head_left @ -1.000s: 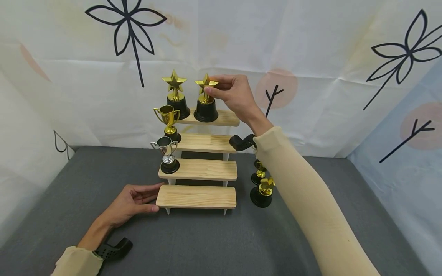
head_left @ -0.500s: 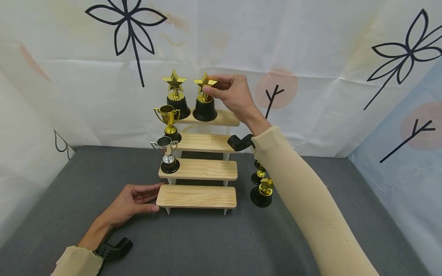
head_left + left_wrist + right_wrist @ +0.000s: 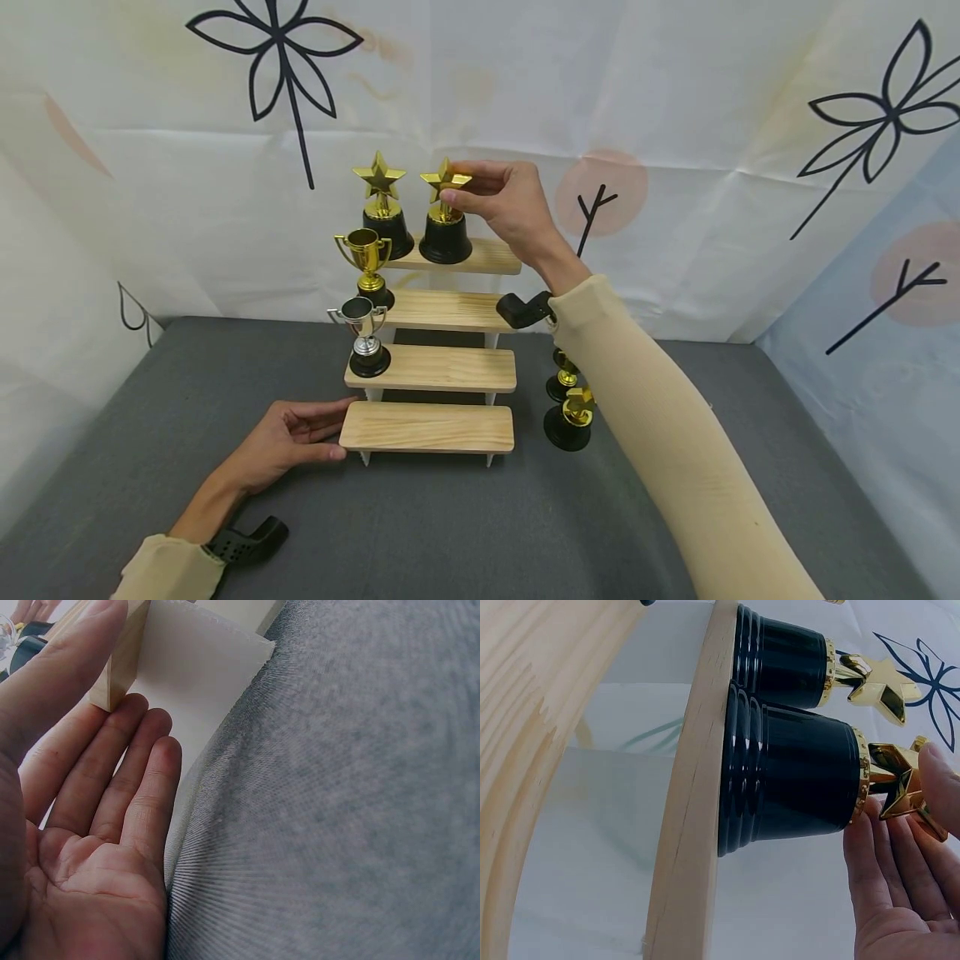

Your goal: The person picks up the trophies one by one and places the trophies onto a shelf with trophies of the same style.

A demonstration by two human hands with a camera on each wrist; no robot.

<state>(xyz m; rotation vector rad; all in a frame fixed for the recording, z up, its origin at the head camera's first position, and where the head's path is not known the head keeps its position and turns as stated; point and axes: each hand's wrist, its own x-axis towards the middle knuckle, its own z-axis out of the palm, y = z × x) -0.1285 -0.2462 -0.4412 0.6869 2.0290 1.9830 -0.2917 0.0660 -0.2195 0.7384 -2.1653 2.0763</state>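
My right hand (image 3: pixel 506 200) pinches the gold star of a black-based star trophy (image 3: pixel 447 237) between thumb and fingers. Its base stands on the top step of a wooden four-tier display stand (image 3: pixel 442 367), as the right wrist view also shows. Just left of it is a second star trophy (image 3: pixel 385 229). My left hand (image 3: pixel 288 442) rests at the left end of the lowest step, fingers fairly straight; in the left wrist view the fingertips (image 3: pixel 156 720) lie along the step's edge. A gold cup trophy (image 3: pixel 365 258) and a silver cup trophy (image 3: pixel 367 337) occupy the left ends of the middle steps.
Right of the stand, a star trophy (image 3: pixel 567 425) and a smaller gold trophy (image 3: pixel 562 382) stand on the grey table (image 3: pixel 420 533), partly covered by my right sleeve (image 3: pixel 660 417). A white patterned cloth (image 3: pixel 675 83) hangs behind the stand.
The star trophy in my right hand has shifted very slightly left and back on the top step, toward the other star trophy. My left hand has stayed put.
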